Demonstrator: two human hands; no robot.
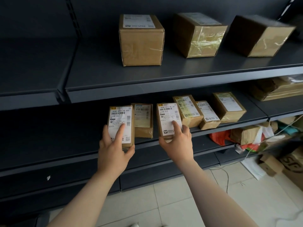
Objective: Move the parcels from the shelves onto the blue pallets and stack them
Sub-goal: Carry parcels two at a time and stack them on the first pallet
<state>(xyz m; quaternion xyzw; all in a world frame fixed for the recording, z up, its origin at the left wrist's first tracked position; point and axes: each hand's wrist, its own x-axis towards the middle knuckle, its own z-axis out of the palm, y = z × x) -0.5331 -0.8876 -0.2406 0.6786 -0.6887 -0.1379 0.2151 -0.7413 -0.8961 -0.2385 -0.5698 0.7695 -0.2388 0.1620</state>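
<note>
Several small brown parcels with white labels lie in a row on the middle dark shelf. My left hand grips the leftmost small parcel at its near end, forefinger laid along the label. My right hand grips another small parcel the same way, two places to the right. Between them lies an untouched parcel. Three more small parcels sit further right. Three larger cardboard boxes stand on the upper shelf. No blue pallet is in view.
Flat wrapped packages lie at the far right of the middle level. Below, at the right, a heap of bags and boxes and an open carton sit on the pale tiled floor. The shelves' left half holds nothing.
</note>
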